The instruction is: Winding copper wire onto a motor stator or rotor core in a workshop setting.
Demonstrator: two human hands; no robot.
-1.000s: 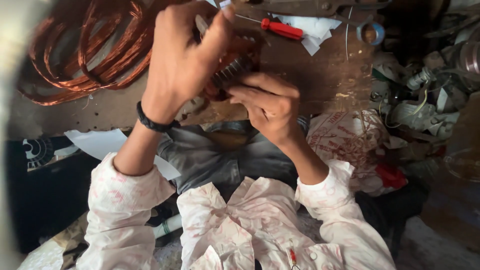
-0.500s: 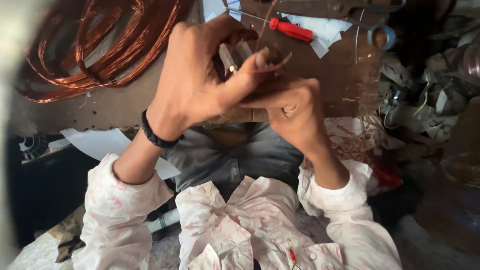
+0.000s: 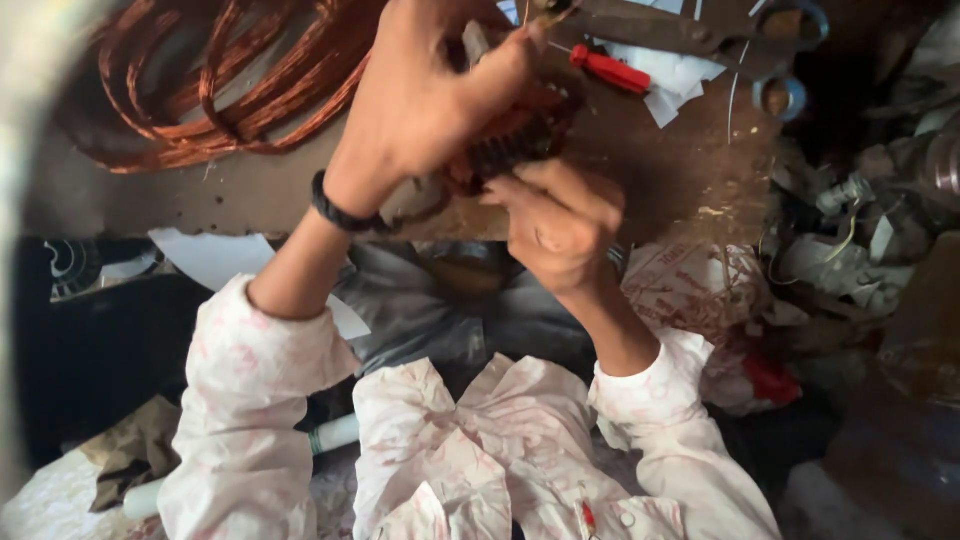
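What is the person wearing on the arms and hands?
Both arms wear pale, whitish sleeves with a faint reddish print, pushed up to leave the forearms bare. The left wrist carries a thin black band. The left hand and right hand are bare, without gloves.

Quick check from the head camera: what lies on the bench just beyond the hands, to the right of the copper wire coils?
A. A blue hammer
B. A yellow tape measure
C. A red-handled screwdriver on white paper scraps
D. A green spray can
C: the red-handled screwdriver lies on white paper scraps, right of the copper wire coils, beyond the left hand and the right hand.
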